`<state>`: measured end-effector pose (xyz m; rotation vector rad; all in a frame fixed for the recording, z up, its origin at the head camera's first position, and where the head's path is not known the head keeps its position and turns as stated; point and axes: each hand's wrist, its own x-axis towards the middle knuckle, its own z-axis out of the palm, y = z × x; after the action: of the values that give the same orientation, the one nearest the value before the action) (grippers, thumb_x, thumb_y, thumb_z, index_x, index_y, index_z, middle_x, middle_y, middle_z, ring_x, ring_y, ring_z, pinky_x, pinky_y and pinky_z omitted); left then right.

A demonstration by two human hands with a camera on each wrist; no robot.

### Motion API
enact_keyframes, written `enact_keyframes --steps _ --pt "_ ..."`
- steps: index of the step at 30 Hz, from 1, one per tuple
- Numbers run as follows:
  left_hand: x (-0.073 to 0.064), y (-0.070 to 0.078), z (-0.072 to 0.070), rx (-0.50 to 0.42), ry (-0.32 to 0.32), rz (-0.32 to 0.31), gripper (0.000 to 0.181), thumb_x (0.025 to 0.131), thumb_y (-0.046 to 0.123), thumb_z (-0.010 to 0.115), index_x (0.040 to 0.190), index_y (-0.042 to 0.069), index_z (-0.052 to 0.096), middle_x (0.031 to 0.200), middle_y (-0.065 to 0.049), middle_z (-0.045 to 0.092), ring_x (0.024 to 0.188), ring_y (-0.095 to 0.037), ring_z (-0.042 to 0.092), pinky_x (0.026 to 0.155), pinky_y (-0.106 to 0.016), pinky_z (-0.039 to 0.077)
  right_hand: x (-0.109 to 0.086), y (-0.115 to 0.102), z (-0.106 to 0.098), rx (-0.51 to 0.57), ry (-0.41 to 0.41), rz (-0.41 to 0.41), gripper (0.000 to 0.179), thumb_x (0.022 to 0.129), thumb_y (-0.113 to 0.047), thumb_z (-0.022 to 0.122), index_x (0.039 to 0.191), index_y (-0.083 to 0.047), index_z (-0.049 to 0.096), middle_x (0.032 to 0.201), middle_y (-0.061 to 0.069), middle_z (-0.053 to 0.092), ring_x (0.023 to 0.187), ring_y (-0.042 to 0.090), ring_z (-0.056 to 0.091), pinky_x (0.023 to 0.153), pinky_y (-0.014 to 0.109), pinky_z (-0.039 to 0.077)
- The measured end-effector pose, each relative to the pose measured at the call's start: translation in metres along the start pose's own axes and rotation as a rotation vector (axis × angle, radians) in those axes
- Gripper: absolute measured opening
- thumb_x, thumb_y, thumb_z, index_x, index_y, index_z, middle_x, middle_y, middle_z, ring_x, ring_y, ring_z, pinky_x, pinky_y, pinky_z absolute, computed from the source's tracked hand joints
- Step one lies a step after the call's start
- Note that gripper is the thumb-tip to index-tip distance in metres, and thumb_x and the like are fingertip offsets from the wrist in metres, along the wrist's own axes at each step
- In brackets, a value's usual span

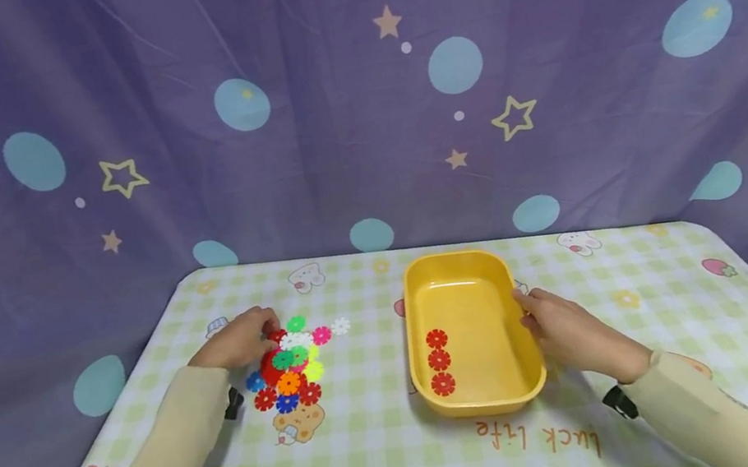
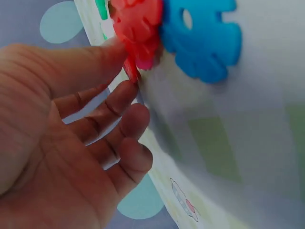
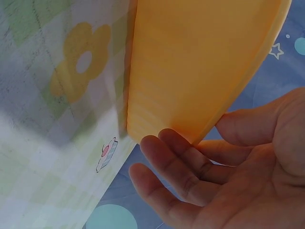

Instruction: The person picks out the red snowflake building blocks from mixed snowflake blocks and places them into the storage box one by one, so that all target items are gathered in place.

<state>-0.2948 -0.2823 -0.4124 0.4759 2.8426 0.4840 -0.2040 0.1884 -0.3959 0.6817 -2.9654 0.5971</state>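
Observation:
On the left of the table, my left hand (image 1: 242, 338) is at the far left edge of a loose pile of flower-shaped plastic discs. Its thumb and forefinger pinch a red snowflake disc (image 2: 130, 69), seen nearly edge-on in the left wrist view; a blue disc (image 2: 209, 43) lies beside it. Green, white, orange, yellow and pink discs make up the rest of the pile. My right hand (image 1: 574, 327) holds the right rim of a yellow tray (image 1: 477, 332), thumb over the edge, fingers against the outer wall. Three red discs (image 1: 439, 359) line up along the tray's left side.
A green-and-white checked cloth (image 1: 385, 465) with printed figures covers the table. Behind it hangs a purple curtain (image 1: 361, 160) with stars and blue ovals. A white disc (image 1: 340, 326) lies at the pile's right edge, between pile and tray.

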Motion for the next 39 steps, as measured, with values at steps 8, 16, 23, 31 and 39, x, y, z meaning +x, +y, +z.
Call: enact_keyframes --steps 8,16,23,31,39 --pt "0.002 -0.005 0.002 -0.037 -0.058 -0.004 0.016 0.087 0.001 0.062 0.102 0.006 0.056 0.088 -0.006 0.053 0.08 -0.023 0.049 0.074 -0.038 0.045 0.001 -0.001 0.001 0.0 -0.002 -0.013 0.046 0.092 0.001 0.055 0.133 0.015 0.041 0.078 0.001 0.046 0.063 0.013 0.04 0.058 0.027 0.038" --pt "0.004 -0.009 0.002 -0.088 -0.133 0.024 0.021 0.082 0.002 0.068 0.095 0.009 0.054 0.088 -0.006 0.05 0.08 -0.023 0.046 0.072 -0.035 0.041 0.002 -0.002 0.003 -0.008 -0.02 -0.001 0.046 0.092 -0.001 0.056 0.133 0.014 0.042 0.077 0.0 0.044 0.062 0.013 0.039 0.058 0.027 0.038" --pt "0.001 -0.01 0.002 -0.162 -0.174 0.083 0.022 0.083 0.0 0.065 0.096 0.011 0.051 0.082 -0.003 0.052 0.067 -0.018 0.049 0.061 -0.031 0.043 0.001 -0.001 0.002 -0.013 -0.022 0.005 0.047 0.092 -0.001 0.055 0.134 0.014 0.042 0.078 0.001 0.044 0.063 0.013 0.04 0.058 0.027 0.038" --pt "0.004 -0.003 0.003 -0.143 -0.16 0.145 0.021 0.086 0.01 0.07 0.101 0.017 0.058 0.082 -0.003 0.053 0.073 -0.019 0.049 0.066 -0.034 0.043 0.001 -0.001 0.0 -0.007 -0.025 0.013 0.047 0.092 -0.001 0.056 0.135 0.014 0.041 0.078 0.001 0.044 0.063 0.013 0.04 0.058 0.027 0.038" --pt "0.008 0.0 0.004 -0.099 -0.12 0.135 0.016 0.084 0.014 0.072 0.087 0.017 0.057 0.079 -0.003 0.049 0.072 -0.019 0.047 0.064 -0.033 0.042 0.0 -0.001 -0.001 -0.011 -0.017 0.014 0.048 0.092 -0.001 0.055 0.135 0.013 0.04 0.076 0.001 0.043 0.062 0.013 0.038 0.057 0.027 0.037"
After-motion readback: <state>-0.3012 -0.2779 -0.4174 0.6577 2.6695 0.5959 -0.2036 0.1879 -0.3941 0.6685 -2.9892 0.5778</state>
